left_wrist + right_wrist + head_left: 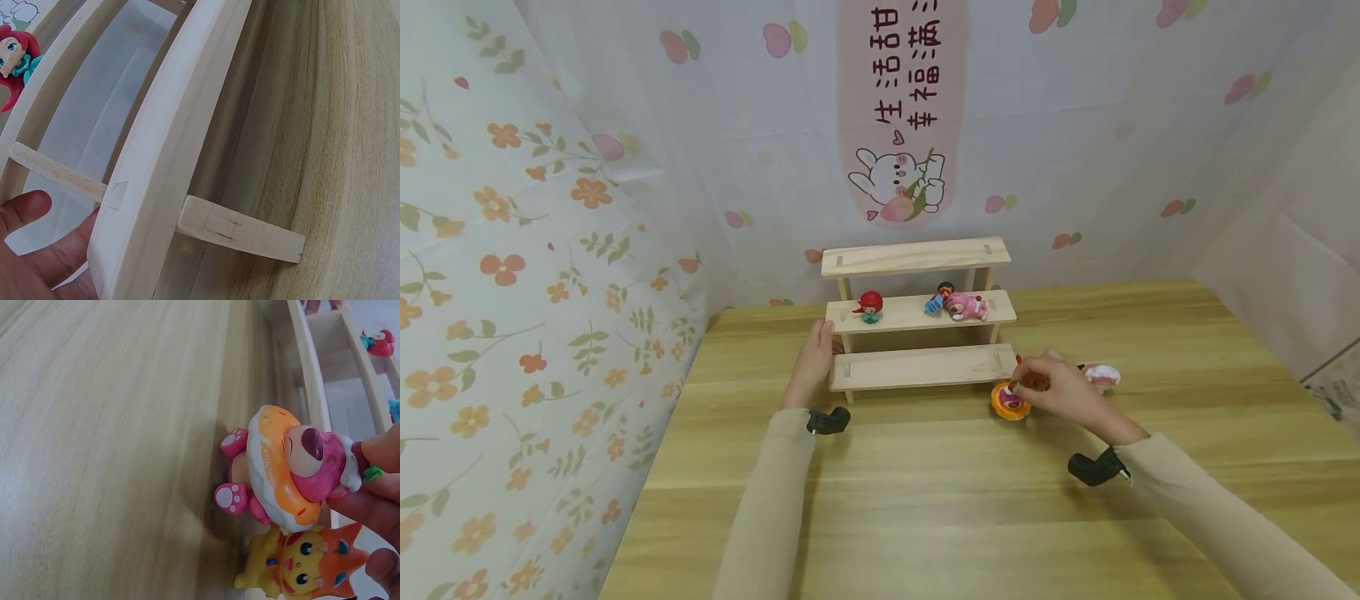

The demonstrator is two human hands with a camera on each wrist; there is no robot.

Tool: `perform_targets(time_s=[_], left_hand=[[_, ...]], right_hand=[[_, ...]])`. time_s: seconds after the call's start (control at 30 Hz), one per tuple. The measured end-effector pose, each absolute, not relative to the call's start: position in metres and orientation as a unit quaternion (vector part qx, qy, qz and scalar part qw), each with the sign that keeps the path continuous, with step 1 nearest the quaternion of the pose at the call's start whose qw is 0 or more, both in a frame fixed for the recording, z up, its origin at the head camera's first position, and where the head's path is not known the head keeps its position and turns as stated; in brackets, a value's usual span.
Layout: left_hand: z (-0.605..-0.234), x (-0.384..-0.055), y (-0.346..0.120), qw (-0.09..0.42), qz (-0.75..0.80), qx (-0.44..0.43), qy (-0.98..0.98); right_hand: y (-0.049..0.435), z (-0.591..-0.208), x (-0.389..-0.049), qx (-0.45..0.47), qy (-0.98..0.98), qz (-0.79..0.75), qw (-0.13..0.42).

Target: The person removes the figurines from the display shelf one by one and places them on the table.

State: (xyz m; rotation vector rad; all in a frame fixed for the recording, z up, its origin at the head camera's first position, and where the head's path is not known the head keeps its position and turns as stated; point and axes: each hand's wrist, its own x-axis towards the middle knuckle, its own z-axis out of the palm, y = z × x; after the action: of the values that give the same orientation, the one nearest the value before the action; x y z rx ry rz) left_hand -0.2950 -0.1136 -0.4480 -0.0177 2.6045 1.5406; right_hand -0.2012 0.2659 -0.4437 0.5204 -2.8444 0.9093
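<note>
At the left end of a three-step wooden display rack (917,369) is my left hand (815,354); its fingers grip the rack's side, reaching behind the lowest board (156,150) in the left wrist view. My right hand (1054,385) pinches a pink bear figurine (312,456) by the top of its head, near the green leaf. An orange-and-white doughnut ring (270,469) circles the bear's body, and its paw soles face outward. Close beside it, below my right fingers, is a yellow figurine in an orange pointed-ear hood (300,562).
On the middle step sit a red-haired figurine (870,307), a dark-haired figurine in blue (937,298) and a pink figurine lying on its side (968,307). A white-and-pink figurine (1102,377) lies right of my right hand. Patterned cloth (760,167) hangs behind the wooden table (925,517).
</note>
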Motion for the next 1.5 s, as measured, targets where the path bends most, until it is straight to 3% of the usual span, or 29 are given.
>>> perform_targets(time_s=[0.57, 1.0, 1.33, 1.5], left_hand=[[-0.451, -0.297, -0.111, 0.058, 0.512, -0.018, 0.857], [-0.448, -0.295, -0.111, 0.052, 0.505, -0.01, 0.862], [-0.447, -0.294, -0.11, 0.051, 0.504, -0.018, 0.862], [-0.449, -0.295, -0.111, 0.045, 0.504, -0.016, 0.862]], right_hand=[[0.266, -0.444, -0.206, 0.219, -0.934, 0.271, 0.079], [0.262, -0.435, -0.211, 0.189, -0.934, 0.298, 0.053], [0.25, -0.405, -0.232, 0.159, -0.928, 0.333, 0.048], [0.249, -0.398, -0.248, 0.149, -0.927, 0.334, 0.078]])
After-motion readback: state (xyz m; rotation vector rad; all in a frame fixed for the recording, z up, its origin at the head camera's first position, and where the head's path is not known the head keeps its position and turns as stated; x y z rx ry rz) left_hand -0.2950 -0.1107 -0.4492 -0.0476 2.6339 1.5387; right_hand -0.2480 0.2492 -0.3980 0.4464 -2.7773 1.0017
